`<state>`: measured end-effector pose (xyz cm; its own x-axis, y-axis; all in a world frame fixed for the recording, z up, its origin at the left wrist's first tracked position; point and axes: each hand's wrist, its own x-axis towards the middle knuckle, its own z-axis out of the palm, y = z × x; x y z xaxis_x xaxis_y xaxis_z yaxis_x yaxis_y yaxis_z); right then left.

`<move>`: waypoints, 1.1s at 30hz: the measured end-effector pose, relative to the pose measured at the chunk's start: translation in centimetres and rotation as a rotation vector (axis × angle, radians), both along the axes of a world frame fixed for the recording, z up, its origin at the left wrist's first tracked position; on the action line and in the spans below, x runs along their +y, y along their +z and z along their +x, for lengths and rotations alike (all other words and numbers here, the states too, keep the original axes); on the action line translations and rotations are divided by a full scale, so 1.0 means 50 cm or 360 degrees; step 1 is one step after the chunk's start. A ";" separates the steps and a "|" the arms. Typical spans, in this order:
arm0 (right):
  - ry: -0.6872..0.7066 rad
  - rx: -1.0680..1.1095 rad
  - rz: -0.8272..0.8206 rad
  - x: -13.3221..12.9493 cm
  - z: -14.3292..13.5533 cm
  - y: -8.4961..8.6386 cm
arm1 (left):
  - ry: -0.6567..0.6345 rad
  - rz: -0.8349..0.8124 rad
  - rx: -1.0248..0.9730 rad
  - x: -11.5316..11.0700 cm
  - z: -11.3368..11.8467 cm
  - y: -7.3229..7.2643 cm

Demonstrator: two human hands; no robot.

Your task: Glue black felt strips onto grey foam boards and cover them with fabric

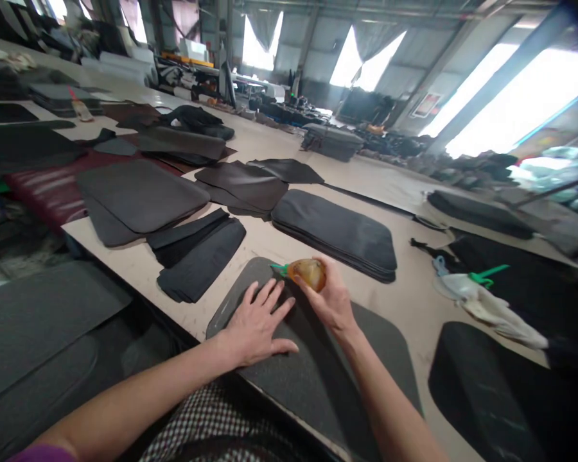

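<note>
A dark grey panel with rounded corners (385, 340) lies on the table in front of me. My left hand (257, 324) rests flat on its left part, fingers spread, holding nothing. My right hand (331, 296) is wrapped round a squeeze bottle (308, 274) of amber colour. The bottle lies nearly level, its green nozzle (278, 268) pointing left at the panel's far edge, just beyond my left fingertips. Whether the nozzle touches the panel I cannot tell.
Past the panel sit a stack of black pieces (334, 231), narrow black strips (200, 256) and larger dark sheets (144, 192). At the right are a white bottle with a green nozzle (457, 284), a pale cloth (503, 317) and a black panel (486, 391). The table edge runs close to me.
</note>
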<state>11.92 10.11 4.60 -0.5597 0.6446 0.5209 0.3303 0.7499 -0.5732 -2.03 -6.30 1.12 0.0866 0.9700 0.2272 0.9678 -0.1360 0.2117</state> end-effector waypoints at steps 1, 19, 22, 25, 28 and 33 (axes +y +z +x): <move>-0.0004 -0.0005 0.0000 0.001 0.005 0.000 | 0.0006 -0.0021 0.0005 0.002 -0.004 -0.003; -0.0543 -0.0226 -0.0041 0.003 0.373 0.024 | -0.0011 -0.0096 0.0292 0.014 -0.009 -0.041; -0.0712 -0.0256 -0.0039 -0.003 0.456 0.032 | -0.0010 -0.0076 0.0308 0.015 -0.012 -0.050; -0.0878 -0.0265 -0.0084 -0.007 0.529 0.036 | -0.0010 -0.0061 0.0310 0.016 -0.015 -0.058; -0.1022 -0.0263 -0.0077 -0.010 0.589 0.036 | -0.0024 -0.0044 0.0285 0.018 -0.017 -0.063; -0.1222 -0.0178 -0.0006 -0.037 0.619 0.055 | -0.0116 -0.0013 0.0208 0.017 -0.031 -0.039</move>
<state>42.86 8.25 7.33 -0.0044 0.8748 0.4845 0.8129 0.2853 -0.5077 -3.57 -5.43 -0.81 0.1849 0.9619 0.2014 0.9749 -0.2054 0.0862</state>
